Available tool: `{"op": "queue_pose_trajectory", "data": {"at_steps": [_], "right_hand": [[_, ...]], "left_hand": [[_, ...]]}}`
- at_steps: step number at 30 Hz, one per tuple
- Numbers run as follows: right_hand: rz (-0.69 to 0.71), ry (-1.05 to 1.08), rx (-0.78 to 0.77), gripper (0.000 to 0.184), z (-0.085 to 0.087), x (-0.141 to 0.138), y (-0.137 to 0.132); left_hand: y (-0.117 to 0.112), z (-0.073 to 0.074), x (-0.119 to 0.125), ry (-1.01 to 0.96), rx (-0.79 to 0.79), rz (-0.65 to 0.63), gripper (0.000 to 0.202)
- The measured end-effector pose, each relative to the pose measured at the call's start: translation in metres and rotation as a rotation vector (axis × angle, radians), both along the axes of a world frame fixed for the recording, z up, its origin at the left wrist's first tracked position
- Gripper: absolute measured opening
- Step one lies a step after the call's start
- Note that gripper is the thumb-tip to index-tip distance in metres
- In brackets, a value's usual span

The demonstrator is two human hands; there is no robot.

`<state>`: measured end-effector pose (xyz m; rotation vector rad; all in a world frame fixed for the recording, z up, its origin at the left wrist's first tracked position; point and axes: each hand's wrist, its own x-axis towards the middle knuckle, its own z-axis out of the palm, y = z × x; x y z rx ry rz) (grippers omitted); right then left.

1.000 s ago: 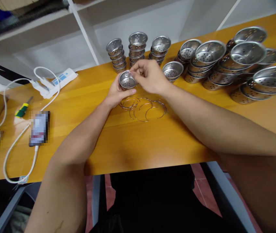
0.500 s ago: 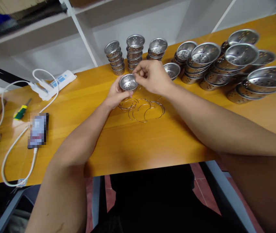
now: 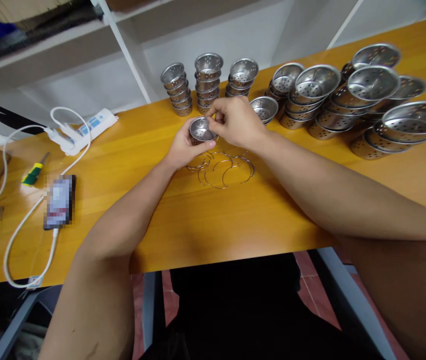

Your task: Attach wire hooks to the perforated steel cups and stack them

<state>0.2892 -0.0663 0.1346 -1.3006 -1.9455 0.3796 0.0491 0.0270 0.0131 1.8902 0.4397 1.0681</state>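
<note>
My left hand (image 3: 183,146) is wrapped round a small perforated metal cup (image 3: 200,131), its open mouth tilted toward me. At the cup's right rim, my right hand (image 3: 234,121) is closed with thumb and fingers pinched together. Whatever lies in that pinch is too small or hidden to make out. Just below both hands, several thin wire rings (image 3: 223,187) with gaps in them lie loosely overlapped on the wooden table (image 3: 213,225). Another perforated cup (image 3: 265,108) stands right behind my right hand.
Stacked perforated cups (image 3: 177,90) line the back edge, and more stacks (image 3: 318,95) crowd the right side. To the left are a power strip (image 3: 91,131) with white cables, a green-and-yellow screwdriver (image 3: 33,174) and a phone (image 3: 59,202). White shelving (image 3: 198,30) rises behind.
The cup in my left hand has shifted slightly right and down. My right hand has moved a little right and down, its fingertips still at the rim.
</note>
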Motion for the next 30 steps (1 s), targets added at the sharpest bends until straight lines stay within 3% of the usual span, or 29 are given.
{"op": "queue_pose_trajectory", "data": {"at_steps": [6, 12, 15, 18, 21, 23, 26, 30], "right_hand": [[-0.003, 0.025, 0.009, 0.019, 0.001, -0.004, -0.005], [0.030, 0.180, -0.037, 0.020, 0.005, -0.014, -0.006], [0.156, 0.345, -0.126, 0.029, 0.012, -0.008, -0.004], [0.377, 0.435, -0.298, 0.045, 0.019, 0.005, -0.001], [0.573, 0.466, -0.415, 0.062, 0.019, 0.015, 0.003], [0.634, 0.504, -0.434, 0.070, 0.015, 0.017, 0.007], [0.640, 0.530, -0.437, 0.074, 0.014, 0.015, 0.007], [0.523, 0.517, -0.452, 0.075, 0.022, 0.013, -0.001]], "left_hand": [[-0.004, -0.004, 0.002, 0.028, 0.134, 0.023, 0.120], [-0.021, 0.012, 0.006, 0.035, 0.125, 0.108, 0.111], [-0.026, 0.023, 0.004, 0.020, -0.013, 0.115, 0.099], [-0.030, 0.030, 0.001, -0.017, -0.180, 0.059, 0.090], [-0.033, 0.033, 0.000, -0.050, -0.292, -0.027, 0.089], [-0.035, 0.035, 0.000, -0.065, -0.311, -0.067, 0.090], [-0.037, 0.038, 0.002, -0.072, -0.247, -0.068, 0.097], [-0.036, 0.043, 0.002, -0.004, -0.121, -0.057, 0.093]]}}
